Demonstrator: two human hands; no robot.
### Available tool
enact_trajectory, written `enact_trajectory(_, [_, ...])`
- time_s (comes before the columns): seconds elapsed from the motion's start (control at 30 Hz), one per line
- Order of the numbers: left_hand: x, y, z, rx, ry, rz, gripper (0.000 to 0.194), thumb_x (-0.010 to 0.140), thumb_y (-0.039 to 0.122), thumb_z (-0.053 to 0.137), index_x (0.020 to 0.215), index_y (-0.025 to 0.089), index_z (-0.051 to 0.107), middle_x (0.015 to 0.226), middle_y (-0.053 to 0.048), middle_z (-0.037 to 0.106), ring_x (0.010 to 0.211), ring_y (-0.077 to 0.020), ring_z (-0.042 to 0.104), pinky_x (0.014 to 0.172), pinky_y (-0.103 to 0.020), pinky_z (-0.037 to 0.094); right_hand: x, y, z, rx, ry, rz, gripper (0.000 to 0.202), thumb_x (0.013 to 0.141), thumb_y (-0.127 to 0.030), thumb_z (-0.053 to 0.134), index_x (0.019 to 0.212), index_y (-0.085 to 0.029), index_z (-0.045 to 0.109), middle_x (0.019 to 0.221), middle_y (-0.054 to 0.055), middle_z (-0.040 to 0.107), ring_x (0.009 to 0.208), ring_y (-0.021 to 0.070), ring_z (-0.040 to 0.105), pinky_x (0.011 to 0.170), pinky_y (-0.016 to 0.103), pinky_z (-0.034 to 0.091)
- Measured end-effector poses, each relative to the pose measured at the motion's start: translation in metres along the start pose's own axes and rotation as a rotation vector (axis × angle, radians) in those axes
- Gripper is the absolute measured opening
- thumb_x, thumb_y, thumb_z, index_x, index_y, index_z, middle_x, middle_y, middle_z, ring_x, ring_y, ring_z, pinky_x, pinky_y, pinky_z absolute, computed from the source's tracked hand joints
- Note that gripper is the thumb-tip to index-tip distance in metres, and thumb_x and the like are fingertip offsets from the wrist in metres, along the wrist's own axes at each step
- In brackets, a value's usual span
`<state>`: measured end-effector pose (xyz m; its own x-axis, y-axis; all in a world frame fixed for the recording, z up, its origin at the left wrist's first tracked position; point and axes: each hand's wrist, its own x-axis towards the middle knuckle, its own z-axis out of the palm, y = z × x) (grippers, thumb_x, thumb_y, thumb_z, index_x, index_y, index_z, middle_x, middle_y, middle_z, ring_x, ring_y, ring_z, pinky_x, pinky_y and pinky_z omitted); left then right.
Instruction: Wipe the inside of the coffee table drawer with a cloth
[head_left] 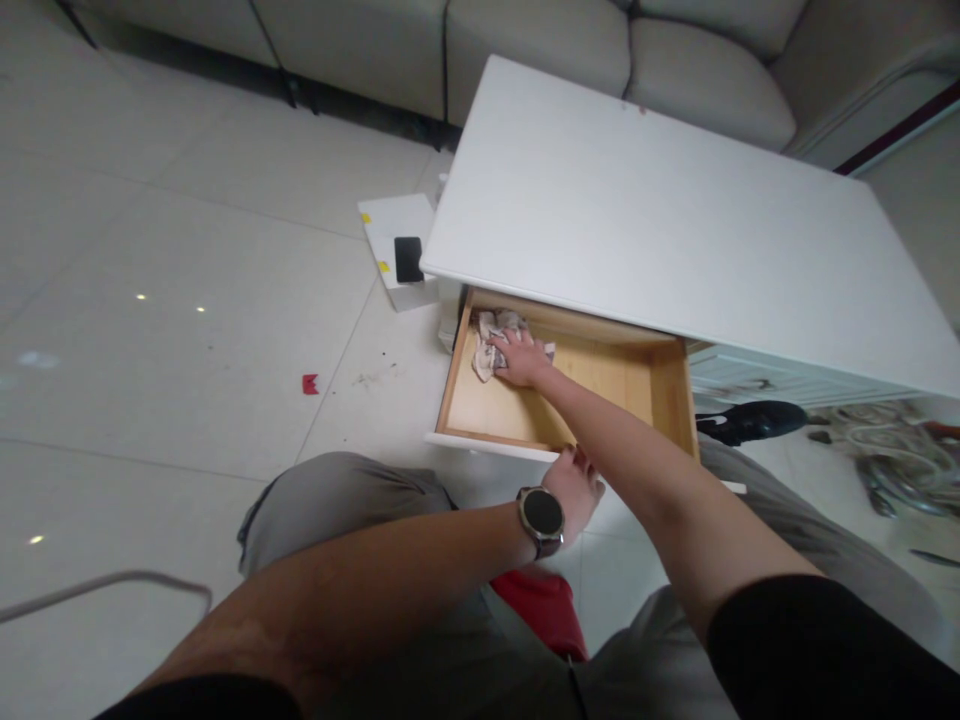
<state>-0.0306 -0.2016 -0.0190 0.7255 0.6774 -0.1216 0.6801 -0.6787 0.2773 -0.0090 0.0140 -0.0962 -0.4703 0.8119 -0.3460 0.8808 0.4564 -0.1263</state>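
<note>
A white low table [660, 210] has a wooden drawer [667, 385] pulled out toward me. My right hand [519, 357] reaches into the drawer's far left corner and presses a crumpled pale cloth [486, 345] against the wooden bottom. My left hand [574, 488], with a round dark watch [541, 512] on the wrist, rests on the drawer's white front edge [487, 445]. I cannot tell whether its fingers curl around that edge, since the right forearm crosses over them.
A beige sofa [525, 50] stands behind the table. On the tiled floor lie a white box with a black patch [399, 250], a small red scrap [310, 383] and a grey cable [112, 585]. Cords and a black shoe [750, 420] lie at right. My knees sit close below.
</note>
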Motion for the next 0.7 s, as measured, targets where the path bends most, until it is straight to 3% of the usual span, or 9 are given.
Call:
enact_trajectory(0.13, [-0.002, -0.005, -0.007, 0.047, -0.006, 0.091, 0.028, 0.104, 0.018, 0.050, 0.109, 0.019, 0.077, 0.130, -0.009, 0.064, 0.121, -0.0252, 0.053, 0.094, -0.041, 0.045, -0.035, 0.074, 0.005, -0.061, -0.046, 0.055, 0.077, 0.086, -0.051, 0.065, 0.158, -0.039, 0.038, 0.167, 0.009, 0.032, 0.145, 0.0451, 0.033, 0.110, 0.065, 0.036])
enact_trajectory(0.2, [-0.002, -0.009, -0.009, 0.029, -0.006, 0.098, 0.029, 0.104, 0.018, 0.048, 0.109, 0.019, 0.077, 0.129, -0.008, 0.063, 0.121, -0.0249, 0.052, 0.093, -0.040, 0.044, -0.064, 0.112, 0.010, -0.070, -0.102, 0.198, 0.079, 0.087, -0.049, 0.064, 0.160, -0.041, 0.035, 0.168, 0.007, 0.031, 0.147, 0.0427, 0.031, 0.113, 0.061, 0.033])
enact_trajectory(0.37, [-0.002, -0.013, -0.009, -0.011, 0.005, 0.148, 0.025, 0.104, 0.020, 0.052, 0.103, 0.018, 0.077, 0.125, -0.009, 0.064, 0.120, -0.0257, 0.052, 0.093, -0.041, 0.041, -0.135, 0.182, 0.018, -0.098, -0.127, 0.538, 0.076, 0.091, -0.046, 0.059, 0.159, -0.018, 0.039, 0.160, 0.030, 0.033, 0.139, 0.0531, 0.037, 0.102, 0.067, 0.037])
enact_trajectory(0.47, [-0.003, -0.011, -0.010, -0.013, -0.006, 0.138, 0.028, 0.105, 0.020, 0.049, 0.103, 0.019, 0.077, 0.125, -0.009, 0.064, 0.121, -0.0265, 0.052, 0.093, -0.042, 0.040, -0.156, 0.193, 0.026, -0.102, -0.119, 0.580, 0.076, 0.089, -0.051, 0.061, 0.155, -0.019, 0.042, 0.158, 0.029, 0.034, 0.138, 0.0534, 0.038, 0.098, 0.065, 0.041])
enact_trajectory(0.7, [-0.005, -0.006, -0.012, 0.017, -0.018, 0.109, 0.026, 0.104, 0.022, 0.051, 0.104, 0.022, 0.077, 0.127, -0.008, 0.064, 0.122, -0.0258, 0.051, 0.094, -0.043, 0.040, -0.163, 0.171, 0.041, -0.129, -0.123, 0.390, 0.081, 0.079, -0.055, 0.068, 0.150, -0.024, 0.045, 0.160, 0.022, 0.031, 0.138, 0.0503, 0.036, 0.100, 0.061, 0.045])
